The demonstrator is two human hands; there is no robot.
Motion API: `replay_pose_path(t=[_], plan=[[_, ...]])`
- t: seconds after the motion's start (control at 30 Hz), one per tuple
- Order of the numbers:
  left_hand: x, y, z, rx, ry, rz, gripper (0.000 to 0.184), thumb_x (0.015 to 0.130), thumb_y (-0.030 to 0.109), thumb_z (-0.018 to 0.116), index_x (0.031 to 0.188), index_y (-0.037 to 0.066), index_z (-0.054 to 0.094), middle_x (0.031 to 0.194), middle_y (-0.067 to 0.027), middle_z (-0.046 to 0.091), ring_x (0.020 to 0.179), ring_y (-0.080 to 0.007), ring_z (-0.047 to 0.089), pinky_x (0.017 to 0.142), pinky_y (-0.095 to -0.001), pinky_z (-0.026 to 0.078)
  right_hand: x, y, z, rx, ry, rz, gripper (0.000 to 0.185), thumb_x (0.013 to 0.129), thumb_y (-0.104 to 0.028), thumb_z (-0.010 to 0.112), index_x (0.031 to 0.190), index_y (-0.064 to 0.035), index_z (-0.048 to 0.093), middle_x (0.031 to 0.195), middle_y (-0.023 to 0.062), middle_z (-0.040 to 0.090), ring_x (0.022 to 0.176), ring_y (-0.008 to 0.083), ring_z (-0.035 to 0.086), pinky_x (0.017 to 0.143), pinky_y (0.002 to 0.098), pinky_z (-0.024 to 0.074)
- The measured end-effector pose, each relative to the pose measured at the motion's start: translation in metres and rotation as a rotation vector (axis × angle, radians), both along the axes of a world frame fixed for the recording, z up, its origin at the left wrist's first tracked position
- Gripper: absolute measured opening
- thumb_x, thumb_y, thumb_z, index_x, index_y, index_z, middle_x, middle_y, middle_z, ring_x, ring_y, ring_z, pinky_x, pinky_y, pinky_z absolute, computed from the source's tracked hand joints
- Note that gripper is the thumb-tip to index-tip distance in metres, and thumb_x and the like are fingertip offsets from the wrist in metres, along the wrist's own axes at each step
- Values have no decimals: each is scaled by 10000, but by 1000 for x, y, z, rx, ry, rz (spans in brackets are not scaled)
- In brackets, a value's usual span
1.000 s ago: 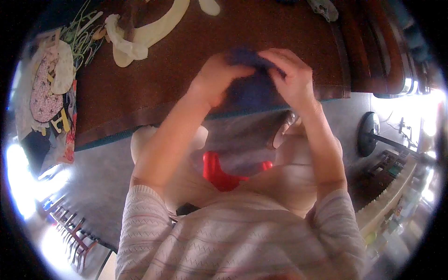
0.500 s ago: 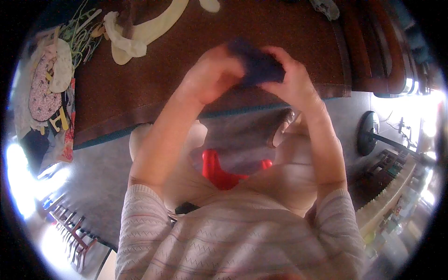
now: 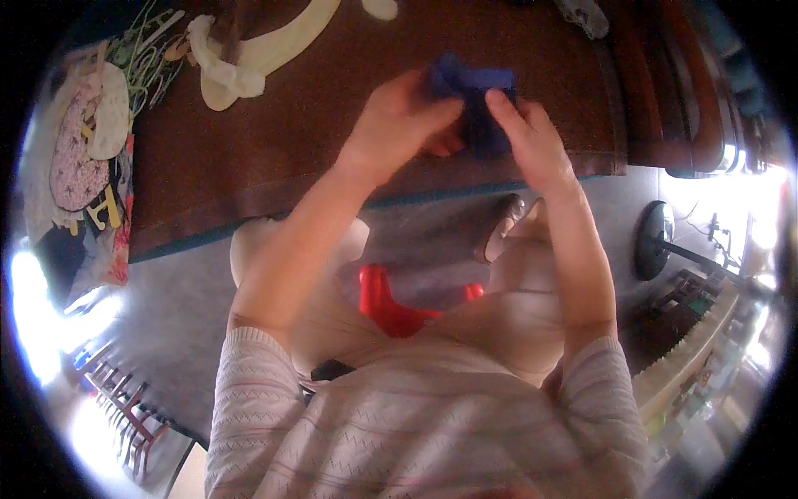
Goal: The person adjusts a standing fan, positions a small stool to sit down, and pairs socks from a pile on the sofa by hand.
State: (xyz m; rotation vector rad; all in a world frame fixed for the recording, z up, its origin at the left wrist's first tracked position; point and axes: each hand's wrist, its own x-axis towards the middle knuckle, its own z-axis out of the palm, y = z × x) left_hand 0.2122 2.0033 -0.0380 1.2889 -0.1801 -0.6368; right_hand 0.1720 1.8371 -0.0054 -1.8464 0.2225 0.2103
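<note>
A dark blue piece of folded cloth (image 3: 486,116) is held up between my two hands, over the brown cloth covering. My left hand (image 3: 403,125) grips its left side, with the thumb lying across the front and the other fingers partly behind it. On the right side, my right hand (image 3: 536,137) pinches the cloth with the thumb on top. A lighter blue fold shows along the upper edge. The cloth's exact kind cannot be made out because of blur and the fingers.
The brown-covered surface (image 3: 274,158) spans the area ahead. Long cream-coloured cloth pieces (image 3: 287,54) lie at its upper left, near tangled green strings (image 3: 154,71) and a pink patterned piece (image 3: 79,158). A grey item (image 3: 584,17) lies far right. A red seat (image 3: 391,308) is beneath me.
The blue cloth has been turned and now shows a lighter fold at the top. My right hand has shifted slightly, its thumb now over the front of the cloth.
</note>
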Motion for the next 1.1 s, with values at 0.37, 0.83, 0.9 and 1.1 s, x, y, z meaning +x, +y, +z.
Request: replay_pose_path(t=[0.37,0.83,0.9,1.1], plan=[[-3,-1,3,124,-77,61,340,778,173,600,1054,11,486,692,-57,570,550,-123,567,462,-220,469,4,-8,-23,-136,-164,239,212,763,-226,605,858,-36,601,672,61,588,629,101,508,610,281,435],[-5,-6,-7,281,-219,132,486,648,-52,565,1117,-20,442,781,-42,561,570,-95,529,492,-225,457,0,6,-21,-386,-307,185,277,650,-161,634,882,-23,568,701,179,577,650,305,578,582,354,451],[-4,-6,-14,331,-381,152,522,639,-61,550,1145,-18,426,808,-41,563,598,-91,532,510,-224,460,-2,9,-20,-418,-351,149,295,642,-157,634,892,-18,562,717,189,577,666,321,579,586,361,455],[-6,-12,-20,325,-594,225,579,618,-67,531,1180,1,412,862,-39,569,708,-101,539,614,-240,464,-1,6,-28,-455,-342,77,309,652,-142,618,928,-17,556,761,203,583,695,323,585,600,348,469]])
